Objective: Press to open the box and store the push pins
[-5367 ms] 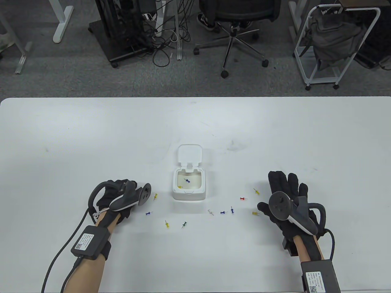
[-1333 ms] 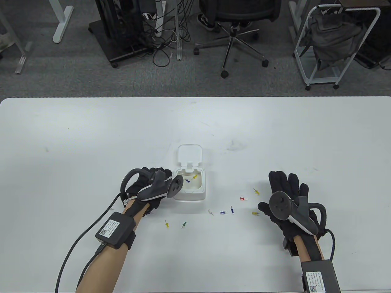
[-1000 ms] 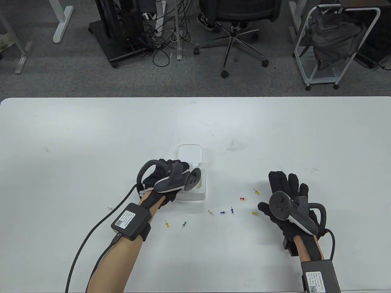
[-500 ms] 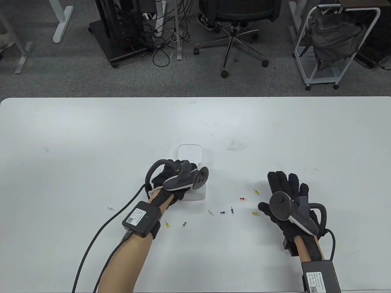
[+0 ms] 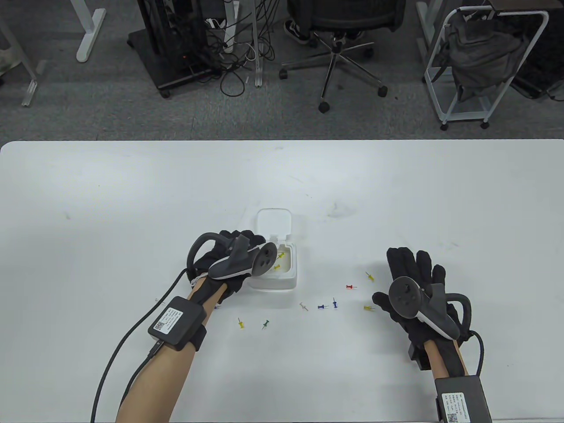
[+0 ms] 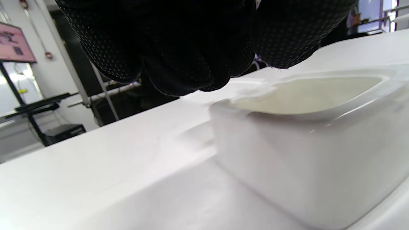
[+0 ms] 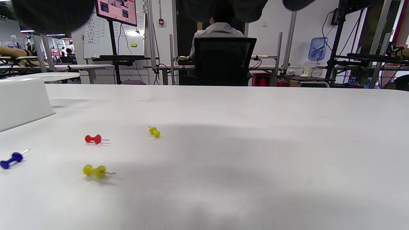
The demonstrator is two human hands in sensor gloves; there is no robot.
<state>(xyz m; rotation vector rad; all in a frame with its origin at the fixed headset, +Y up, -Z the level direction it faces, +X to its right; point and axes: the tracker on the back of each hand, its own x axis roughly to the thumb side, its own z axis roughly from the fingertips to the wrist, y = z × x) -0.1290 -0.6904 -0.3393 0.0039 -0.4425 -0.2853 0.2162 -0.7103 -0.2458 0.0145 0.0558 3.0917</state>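
Your left hand (image 5: 224, 260) hangs over the left edge of the white box (image 5: 282, 282), fingers bunched downward; whether they pinch anything cannot be told. The box sits mid-table (image 5: 132, 198), lid (image 5: 274, 222) tipped back, two yellow pins (image 5: 278, 261) visible inside. Your right hand (image 5: 414, 291) lies flat, fingers straight, holding nothing. Loose pins lie between the hands: a red one (image 5: 350, 287), blue ones (image 5: 323, 306), yellow (image 5: 240, 324) and green (image 5: 265, 324).

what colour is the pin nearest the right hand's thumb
Yellow, lying beside the right hand; the right wrist view shows it best.
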